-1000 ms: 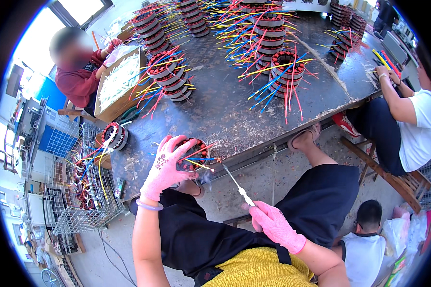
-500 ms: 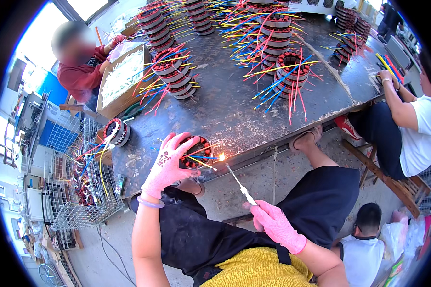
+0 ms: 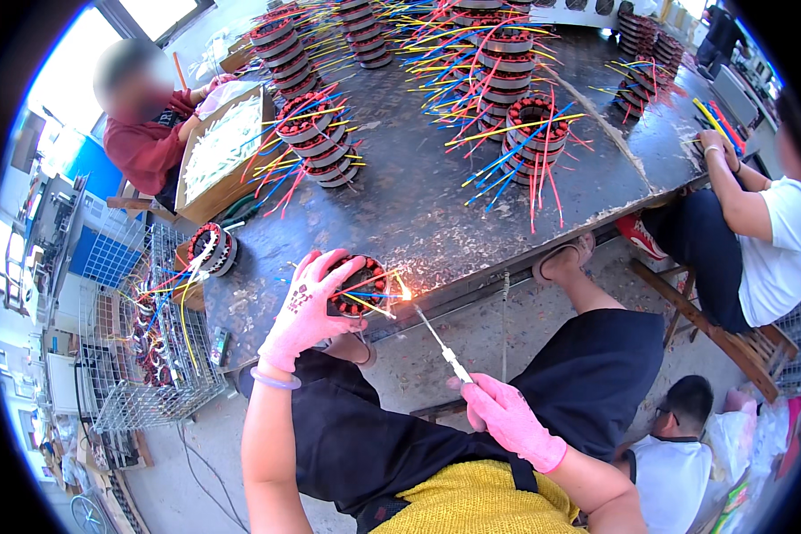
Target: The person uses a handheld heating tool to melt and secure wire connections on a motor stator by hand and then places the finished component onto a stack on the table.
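both hands wore pink, the left hand (image 3: 310, 301) with a black print across its back, the right hand (image 3: 507, 414) seemingly plain. a lilac bracelet (image 3: 276, 381) circled the left wrist. the ring (image 3: 365, 271) was red and black inside, its wires red, yellow and blue. the torch (image 3: 451, 358) was white with a grey stem; the flame (image 3: 406, 290) glowed orange-yellow. the stack (image 3: 319, 147) was banded grey and red (rather like a striped sock). the table (image 3: 400, 200) was dark grey, mottled with paler patches. the box (image 3: 231, 194) was tan, the trousers (image 3: 587, 356) near-black, the knit (image 3: 481, 498) mustard yellow.
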`<move>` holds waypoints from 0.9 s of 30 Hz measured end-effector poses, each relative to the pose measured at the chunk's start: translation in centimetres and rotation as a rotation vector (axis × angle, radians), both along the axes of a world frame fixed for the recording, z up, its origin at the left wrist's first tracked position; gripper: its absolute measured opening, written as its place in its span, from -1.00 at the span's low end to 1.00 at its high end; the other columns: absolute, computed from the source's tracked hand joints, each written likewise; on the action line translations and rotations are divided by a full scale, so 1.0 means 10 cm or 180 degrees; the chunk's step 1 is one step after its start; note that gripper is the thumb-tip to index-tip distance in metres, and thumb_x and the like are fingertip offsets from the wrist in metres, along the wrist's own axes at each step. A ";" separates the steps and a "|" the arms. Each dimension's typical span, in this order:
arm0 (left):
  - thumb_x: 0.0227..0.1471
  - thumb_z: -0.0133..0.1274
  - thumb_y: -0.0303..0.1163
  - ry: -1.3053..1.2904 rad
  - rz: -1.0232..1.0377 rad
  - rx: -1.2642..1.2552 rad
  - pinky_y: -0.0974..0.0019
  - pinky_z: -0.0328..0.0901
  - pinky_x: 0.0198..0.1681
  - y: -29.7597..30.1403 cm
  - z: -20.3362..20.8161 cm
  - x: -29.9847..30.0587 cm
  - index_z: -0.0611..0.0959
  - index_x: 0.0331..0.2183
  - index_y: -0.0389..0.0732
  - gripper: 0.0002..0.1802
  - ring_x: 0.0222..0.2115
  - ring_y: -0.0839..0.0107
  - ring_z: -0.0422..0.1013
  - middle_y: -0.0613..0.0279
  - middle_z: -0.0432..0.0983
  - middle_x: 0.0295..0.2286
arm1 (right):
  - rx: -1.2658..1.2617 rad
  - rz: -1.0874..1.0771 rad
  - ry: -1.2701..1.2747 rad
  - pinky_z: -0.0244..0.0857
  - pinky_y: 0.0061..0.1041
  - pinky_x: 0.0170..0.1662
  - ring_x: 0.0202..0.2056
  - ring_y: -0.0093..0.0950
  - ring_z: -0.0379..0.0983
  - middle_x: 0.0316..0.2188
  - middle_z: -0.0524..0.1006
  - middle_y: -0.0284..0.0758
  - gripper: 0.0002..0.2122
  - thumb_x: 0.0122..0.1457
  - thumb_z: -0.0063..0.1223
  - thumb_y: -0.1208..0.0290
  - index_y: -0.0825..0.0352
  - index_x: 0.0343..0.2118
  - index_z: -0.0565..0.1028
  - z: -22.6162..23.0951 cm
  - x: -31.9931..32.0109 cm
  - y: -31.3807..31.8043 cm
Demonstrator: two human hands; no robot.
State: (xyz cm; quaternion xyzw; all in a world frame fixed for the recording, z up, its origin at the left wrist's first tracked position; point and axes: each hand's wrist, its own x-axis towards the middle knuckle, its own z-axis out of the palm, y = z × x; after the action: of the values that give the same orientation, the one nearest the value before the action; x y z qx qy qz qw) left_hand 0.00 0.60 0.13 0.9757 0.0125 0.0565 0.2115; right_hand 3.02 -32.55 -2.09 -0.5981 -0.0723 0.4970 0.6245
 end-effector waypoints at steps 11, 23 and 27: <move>-0.45 0.47 -0.29 0.0013 0.0047 -0.0033 -0.08 0.03 0.33 0.00 -0.01 0.00 0.48 0.17 0.00 0.01 0.23 -0.11 0.11 0.08 0.29 0.17 | -0.0110 0.0121 -0.0203 0.21 -0.60 -0.43 -0.54 -0.69 0.27 -0.57 0.37 -0.47 -0.66 0.40 -0.14 0.25 0.41 0.03 0.48 -0.01 0.02 0.00; -0.43 0.48 -0.23 0.0048 0.0016 0.0037 -0.08 0.00 0.34 0.00 0.00 0.00 0.46 0.18 0.03 0.02 0.22 -0.09 0.14 0.08 0.29 0.16 | -0.0018 0.0014 -0.0014 0.18 -0.61 -0.44 -0.55 -0.70 0.24 -0.58 0.34 -0.48 -0.68 0.40 -0.14 0.30 0.41 0.04 0.48 -0.02 0.00 -0.01; -0.40 0.47 -0.18 -0.0001 -0.0008 0.0065 -0.09 -0.03 0.35 0.00 0.01 -0.01 0.46 0.19 0.04 0.01 0.21 -0.06 0.16 0.07 0.30 0.16 | -0.0080 0.0058 -0.0149 0.19 -0.60 -0.43 -0.55 -0.69 0.25 -0.60 0.34 -0.47 -0.67 0.40 -0.14 0.28 0.40 0.04 0.48 -0.03 -0.01 0.00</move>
State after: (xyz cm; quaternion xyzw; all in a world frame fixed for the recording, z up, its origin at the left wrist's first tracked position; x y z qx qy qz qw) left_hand -0.09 0.61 0.19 0.9778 0.0107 0.0566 0.2015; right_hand 2.92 -32.51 -2.37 -0.6167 -0.0861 0.4894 0.6105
